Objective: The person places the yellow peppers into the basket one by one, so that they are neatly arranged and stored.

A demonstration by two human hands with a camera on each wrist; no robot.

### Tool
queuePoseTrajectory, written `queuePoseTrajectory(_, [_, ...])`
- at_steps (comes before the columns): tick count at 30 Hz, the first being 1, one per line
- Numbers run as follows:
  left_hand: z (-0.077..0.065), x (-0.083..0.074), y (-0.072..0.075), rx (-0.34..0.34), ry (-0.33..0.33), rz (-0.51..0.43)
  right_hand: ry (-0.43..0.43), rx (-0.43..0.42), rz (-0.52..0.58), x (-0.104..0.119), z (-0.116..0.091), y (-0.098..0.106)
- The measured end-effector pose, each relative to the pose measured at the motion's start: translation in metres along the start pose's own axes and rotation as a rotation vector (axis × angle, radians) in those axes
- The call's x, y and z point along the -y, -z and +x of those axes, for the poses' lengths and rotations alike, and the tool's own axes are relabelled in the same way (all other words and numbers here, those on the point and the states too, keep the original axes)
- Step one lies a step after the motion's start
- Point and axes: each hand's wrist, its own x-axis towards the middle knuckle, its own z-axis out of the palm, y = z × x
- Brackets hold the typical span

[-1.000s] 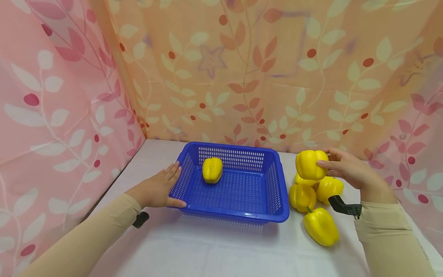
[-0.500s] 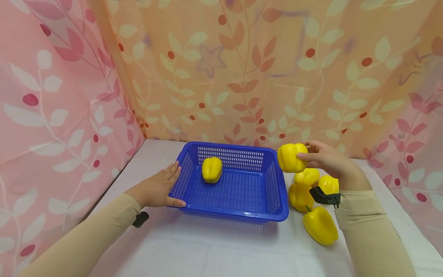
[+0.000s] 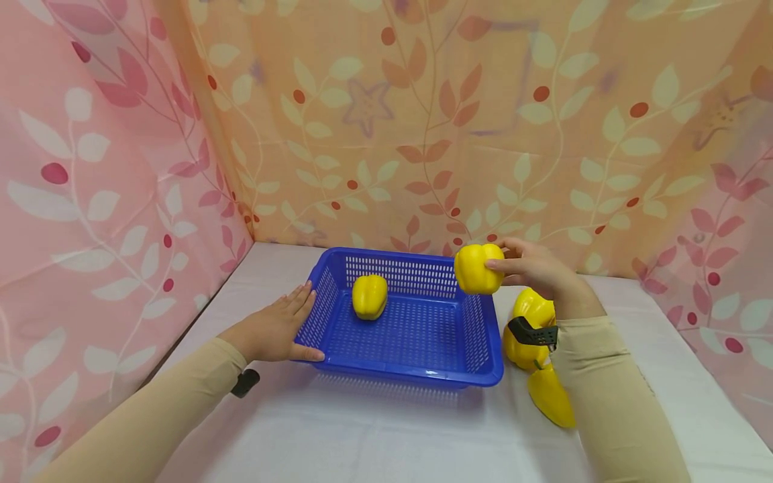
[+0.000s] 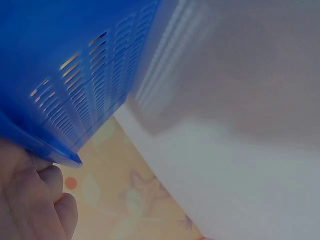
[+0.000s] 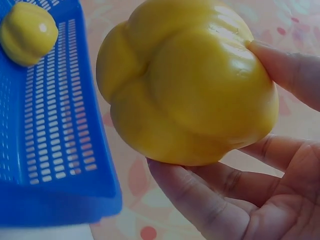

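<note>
In the head view, my right hand [image 3: 537, 270] holds a yellow bell pepper [image 3: 477, 268] above the right back corner of a blue plastic basket [image 3: 410, 377]. Thumb and fingers grip the pepper from opposite sides in the right wrist view, its lobed end toward the camera. Another yellow bell pepper [image 3: 370, 297] lies inside the basket, toward the back left. My left hand [image 3: 274, 327] rests against the basket's left rim with fingers extended and thumb near the front corner. The left wrist view catches part of that hand [image 4: 32, 195] under the rim.
More yellow bell peppers [image 3: 528, 345] lie on the white-covered table [image 3: 374, 436] right of the basket, partly hidden by the right forearm. Patterned cloth stands as walls behind [image 3: 362, 168] and at both sides.
My right hand has carried the pepper leftward and slightly up, from above the other peppers to over the basket's right edge. The left hand and the basket stay in place.
</note>
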Motion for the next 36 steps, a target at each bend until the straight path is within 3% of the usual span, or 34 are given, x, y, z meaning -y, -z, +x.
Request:
queuePoseTrajectory(21, [0.001,0.002,-0.001,-0.006,0.004,0.001,-0.070,0.028,0.123,0.001,0.046,-0.045])
queuePoseTrajectory(36, [0.001,0.001,-0.001,0.003,0.020,0.003,-0.147,-0.001,0.100,0.001,0.066,-0.071])
